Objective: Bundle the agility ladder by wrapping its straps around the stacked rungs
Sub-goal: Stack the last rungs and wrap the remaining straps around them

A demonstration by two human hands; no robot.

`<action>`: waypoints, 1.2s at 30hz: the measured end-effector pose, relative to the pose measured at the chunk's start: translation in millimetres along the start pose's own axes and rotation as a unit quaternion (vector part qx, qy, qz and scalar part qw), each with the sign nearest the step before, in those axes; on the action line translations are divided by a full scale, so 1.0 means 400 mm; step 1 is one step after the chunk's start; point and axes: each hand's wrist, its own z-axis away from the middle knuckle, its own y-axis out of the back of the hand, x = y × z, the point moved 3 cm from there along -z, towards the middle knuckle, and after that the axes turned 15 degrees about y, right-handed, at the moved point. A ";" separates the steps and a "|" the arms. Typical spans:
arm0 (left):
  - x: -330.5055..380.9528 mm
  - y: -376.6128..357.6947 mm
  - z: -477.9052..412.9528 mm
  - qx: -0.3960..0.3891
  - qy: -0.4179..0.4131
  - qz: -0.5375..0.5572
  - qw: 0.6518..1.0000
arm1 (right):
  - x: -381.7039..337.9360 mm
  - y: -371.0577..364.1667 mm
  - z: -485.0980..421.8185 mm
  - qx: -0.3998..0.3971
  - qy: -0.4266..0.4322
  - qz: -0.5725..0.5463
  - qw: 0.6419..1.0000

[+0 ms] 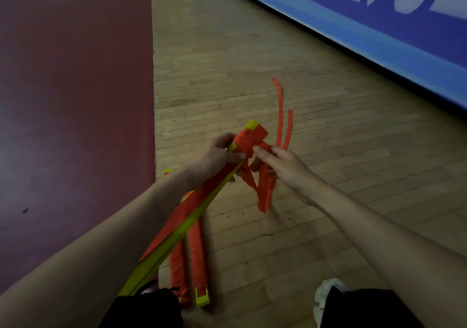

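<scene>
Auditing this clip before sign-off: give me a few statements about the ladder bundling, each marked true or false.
1. The left hand grips the stacked yellow rungs. True.
2. The right hand is empty, clear of any strap. False: it pinches the orange strap beside the wrapped end.
3. Two strap tails trail out beyond the hands. True.
4. Nothing is wound round the rungs yet. False: orange wraps already cover the far end.

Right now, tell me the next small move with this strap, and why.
Probably pull the strap snug and pass it round the stacked rungs again. The left hand grips the rungs beside the existing wrap, the right hand pinches the strap, and loose lengths hang unwrapped below.
</scene>
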 end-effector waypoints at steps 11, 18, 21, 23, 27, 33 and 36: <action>0.006 0.014 0.002 -0.010 0.010 0.032 0.999 | -0.037 0.020 0.011 -0.058 0.001 -0.004 0.998; -0.007 0.012 -0.009 0.009 0.006 0.033 0.999 | -0.050 0.038 0.017 -0.136 -0.015 0.004 0.991; -0.011 0.007 -0.013 0.011 0.010 0.033 0.999 | -0.062 0.036 0.026 -0.135 -0.016 -0.019 0.991; -0.014 -0.001 -0.014 0.006 0.013 0.026 1.000 | -0.056 0.036 0.022 -0.110 -0.046 -0.053 0.991; -0.010 -0.011 -0.014 0.011 0.011 0.022 1.000 | -0.044 0.036 0.008 -0.062 -0.034 -0.003 0.998; -0.011 -0.008 -0.020 0.020 0.016 0.032 0.999 | -0.024 0.013 0.014 -0.100 0.000 0.043 0.994; -0.010 -0.002 -0.019 0.024 0.017 0.043 0.999 | -0.032 0.003 0.018 -0.075 -0.008 0.040 0.996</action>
